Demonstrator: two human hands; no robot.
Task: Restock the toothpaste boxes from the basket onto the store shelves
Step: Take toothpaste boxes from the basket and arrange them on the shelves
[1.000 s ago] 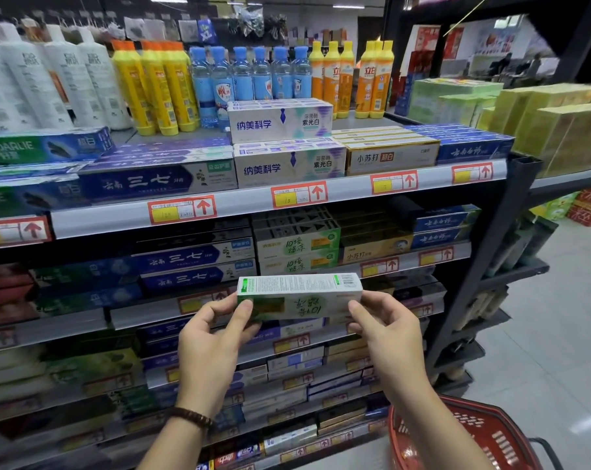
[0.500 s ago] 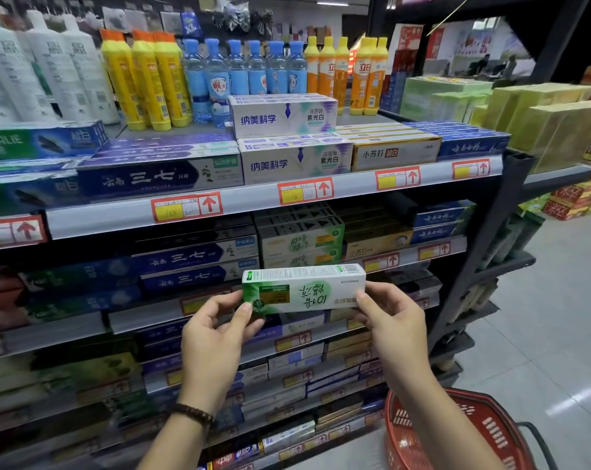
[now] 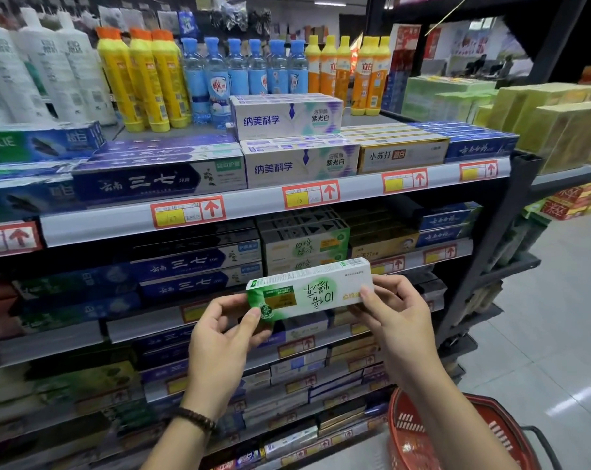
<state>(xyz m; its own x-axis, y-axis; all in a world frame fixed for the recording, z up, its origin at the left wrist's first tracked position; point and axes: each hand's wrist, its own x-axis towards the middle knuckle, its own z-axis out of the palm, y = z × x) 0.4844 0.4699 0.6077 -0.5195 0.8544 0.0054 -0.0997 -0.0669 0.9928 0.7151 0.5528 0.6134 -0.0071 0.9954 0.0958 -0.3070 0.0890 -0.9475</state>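
Two hands hold one toothpaste box in front of the shelves

The left hand [image 3: 219, 337] pinches the green end of the toothpaste box [image 3: 309, 290], thumb on the front face and fingers [image 3: 228, 301] curled behind; the right hand [image 3: 395, 320] grips the white end the same way. The box is held in the air with its right end a little higher and its print upside down, just in front of the second shelf [image 3: 419, 257] and right below a stack of matching boxes [image 3: 307, 247]. A beaded bracelet [image 3: 195, 418] sits on the left wrist. The red basket [image 3: 409, 432] is at the lower right, beside the right forearm; its inside cannot be seen.
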